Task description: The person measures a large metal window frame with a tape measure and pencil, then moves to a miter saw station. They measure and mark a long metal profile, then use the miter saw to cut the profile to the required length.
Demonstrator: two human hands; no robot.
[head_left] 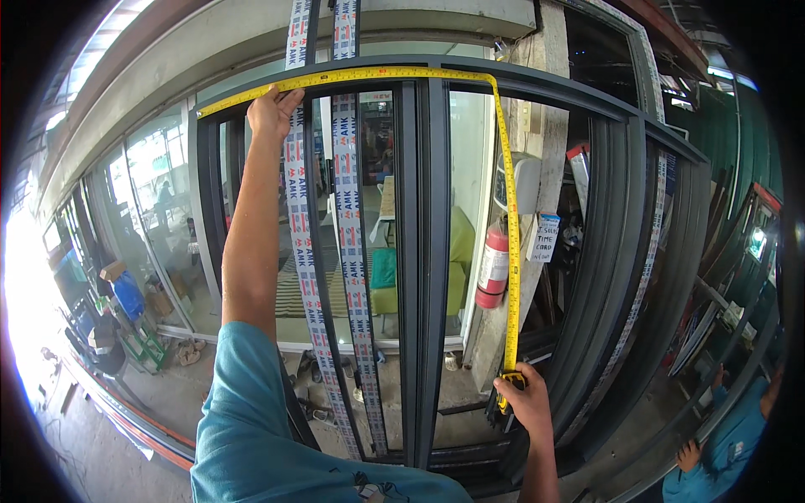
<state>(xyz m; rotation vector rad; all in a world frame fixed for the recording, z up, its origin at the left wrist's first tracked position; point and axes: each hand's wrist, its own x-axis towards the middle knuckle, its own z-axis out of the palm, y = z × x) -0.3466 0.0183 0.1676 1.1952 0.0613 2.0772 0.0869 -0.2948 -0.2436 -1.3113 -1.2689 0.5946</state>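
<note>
A yellow tape measure blade runs along the top rail of a dark grey metal window or door frame. Toward the blade's left end, my left hand pinches it against the rail, arm raised. Right of the middle upright the blade bends sharply and drops to the tape measure case. My right hand grips that yellow-and-black case low on the right, in front of the frame's opening. Part of the case is hidden by my fingers.
Printed protective film covers long profiles standing behind the frame. Through the opening I see a red fire extinguisher by a post and a green chair. More dark frames lean at right, near a person in a teal shirt.
</note>
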